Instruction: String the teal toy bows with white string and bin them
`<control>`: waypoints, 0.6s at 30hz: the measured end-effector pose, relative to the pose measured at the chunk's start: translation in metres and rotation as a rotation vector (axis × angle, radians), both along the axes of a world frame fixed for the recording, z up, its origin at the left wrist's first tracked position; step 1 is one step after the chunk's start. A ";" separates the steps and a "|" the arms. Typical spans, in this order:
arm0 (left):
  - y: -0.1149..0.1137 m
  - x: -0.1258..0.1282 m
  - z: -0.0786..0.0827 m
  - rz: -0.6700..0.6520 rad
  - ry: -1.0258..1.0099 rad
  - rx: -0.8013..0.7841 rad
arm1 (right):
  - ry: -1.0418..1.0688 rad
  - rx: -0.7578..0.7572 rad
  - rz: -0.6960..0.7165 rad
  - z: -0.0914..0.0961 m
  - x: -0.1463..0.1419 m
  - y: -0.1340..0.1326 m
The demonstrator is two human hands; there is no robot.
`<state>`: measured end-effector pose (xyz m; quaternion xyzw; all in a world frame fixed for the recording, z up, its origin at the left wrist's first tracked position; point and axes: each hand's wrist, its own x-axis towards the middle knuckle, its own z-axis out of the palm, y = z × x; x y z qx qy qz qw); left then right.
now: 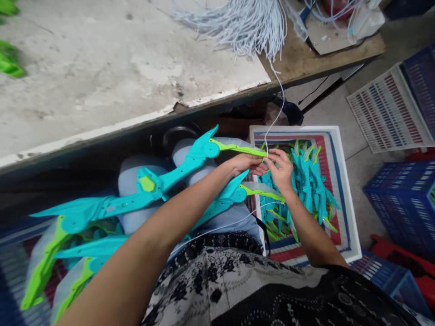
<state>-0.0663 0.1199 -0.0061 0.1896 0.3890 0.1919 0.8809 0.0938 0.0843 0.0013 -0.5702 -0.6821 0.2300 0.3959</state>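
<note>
A turquoise toy bow [129, 203] with lime-green limb ends lies across my lap. My left hand [249, 164] is closed around its green tip [249, 151] at the right. Close beside it, my right hand [280, 170] pinches a white cord [282, 102] at that same tip; the fingers partly hide how the cord sits there. The cord runs up to a bundle of white cords [251, 27] on the table. Below lies a second toy bow [234, 192], partly behind my left forearm, with a white string [224, 225] running from its green tip.
A white-rimmed crate [345, 181] holding several toy bows stands right of my lap. At the front edge of the worktable [112, 68] is a worn strip. Green parts [10, 61] lie at its far left. Blue crates [401, 199] and a white basket [389, 108] stand farther right.
</note>
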 end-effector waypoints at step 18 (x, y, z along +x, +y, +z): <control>-0.088 -0.167 0.097 0.656 0.372 0.244 | -0.037 -0.081 0.001 -0.006 0.003 0.000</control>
